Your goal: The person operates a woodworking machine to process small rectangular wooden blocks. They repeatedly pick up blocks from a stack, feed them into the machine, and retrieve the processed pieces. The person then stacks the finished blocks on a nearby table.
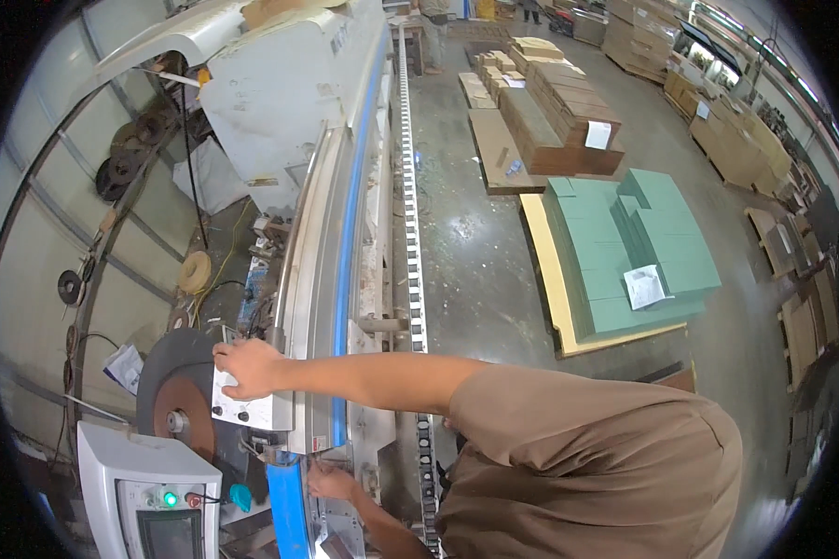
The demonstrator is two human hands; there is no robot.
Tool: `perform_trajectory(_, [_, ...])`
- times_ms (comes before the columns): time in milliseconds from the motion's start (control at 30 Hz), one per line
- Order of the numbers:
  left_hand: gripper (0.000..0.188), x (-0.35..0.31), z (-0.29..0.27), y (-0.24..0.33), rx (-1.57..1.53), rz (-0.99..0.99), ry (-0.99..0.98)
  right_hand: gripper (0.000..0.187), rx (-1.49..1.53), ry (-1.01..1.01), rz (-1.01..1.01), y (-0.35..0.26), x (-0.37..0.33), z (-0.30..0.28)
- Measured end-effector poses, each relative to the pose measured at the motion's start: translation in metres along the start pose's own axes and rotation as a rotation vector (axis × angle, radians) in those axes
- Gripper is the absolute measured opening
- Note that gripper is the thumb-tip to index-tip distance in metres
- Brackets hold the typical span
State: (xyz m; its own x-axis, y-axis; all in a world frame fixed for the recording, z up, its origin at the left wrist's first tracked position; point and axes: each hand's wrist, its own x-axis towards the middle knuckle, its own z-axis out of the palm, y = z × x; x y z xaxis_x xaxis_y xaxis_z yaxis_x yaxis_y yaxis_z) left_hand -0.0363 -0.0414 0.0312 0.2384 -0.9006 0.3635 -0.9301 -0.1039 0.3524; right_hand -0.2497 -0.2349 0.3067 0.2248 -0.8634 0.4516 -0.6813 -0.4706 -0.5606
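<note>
Checking the screen box [126, 461]: worth a glance before any adjustment; showing a lit green lamp [170, 499] and a red button [194, 500] above a dark screen [172, 533], too dim to read.

Big roll [188, 401]: standing upright, just left of the knob box; best given room, with no fingers between roll and box.

Knob box [256, 405]: white, with dark knobs [244, 416] on the front, set at the near end of the long rail [312, 270]; probably best steadied lightly, without nudging a knob by accident.

Right hand [254, 365]: stretched across the rail, touching the top of the knob box, fingers bent; cannot tell a firm grip from a mere rest.

Blue guard [289, 508]: below the knob box, just left of the left hand; wise to treat as a pinch spot.

Left hand [331, 483]: low beside the blue guard, fingers partly curled; cannot tell a grasp from a touch. Better guided by sight than by feel.

Roller track [413, 252]: running lengthwise, passing beneath the right forearm [382, 382]; safer without leaning weight or trailing the brown shirt [569, 494] there.

Green stack [592, 242]: well apart to the right, untouched by either hand.
</note>
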Motion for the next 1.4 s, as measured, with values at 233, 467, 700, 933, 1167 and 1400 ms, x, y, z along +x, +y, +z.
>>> perform_trajectory(233, [0.035,-0.07,-0.1,-0.105,0.322,-0.214,-0.063,0.049,0.023,0.007,0.052,0.001,-0.008,-0.008])
perform_trajectory(467, [0.038,-0.149,-0.144,-0.162,0.672,-0.16,0.058,0.054,0.029,-0.001,0.044,-0.004,-0.004,-0.007])
perform_trajectory(700, [0.027,-0.138,-0.17,-0.136,0.624,-0.342,-0.069,0.054,-0.004,-0.124,0.043,-0.016,0.003,-0.007])
perform_trajectory(933, [0.026,-0.114,-0.189,-0.125,0.424,-0.167,0.148,0.047,-0.022,0.072,-0.034,-0.005,0.006,0.007])
perform_trajectory(1167, [0.049,-0.078,-0.106,-0.052,0.171,-0.182,-0.085,0.046,-0.1,-0.093,0.045,-0.019,0.008,-0.004])
perform_trajectory(1400, [0.04,-0.039,-0.019,-0.051,0.127,-0.033,0.064,0.044,-0.095,-0.067,0.02,-0.02,0.012,-0.006])
